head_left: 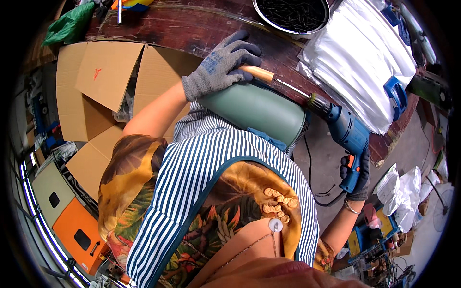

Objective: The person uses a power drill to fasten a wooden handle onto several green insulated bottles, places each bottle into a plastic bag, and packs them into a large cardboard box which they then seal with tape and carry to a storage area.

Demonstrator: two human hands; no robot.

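My left hand (218, 67), in a grey glove with dark fingertips, closes around one end of a light wooden handle (260, 73). In my gloved right hand (357, 175) is a blue power drill (348, 128) with an orange trigger, gripped by its handle. A thin metal shaft (293, 88) runs from the drill's chuck (317, 102) to the free end of the wooden handle; how it joins the wood is too small to tell. A smooth green rounded piece (254, 111) lies across my lap, under my left wrist.
Ahead is a worn dark-red table (192, 24) with a round metal bowl (289, 31) of many small black pieces. White sheeting (355, 53) covers its right part, beside a blue tool (395, 98). Open cardboard boxes (108, 72) stand at left. A black cable (309, 165) hangs below the drill.
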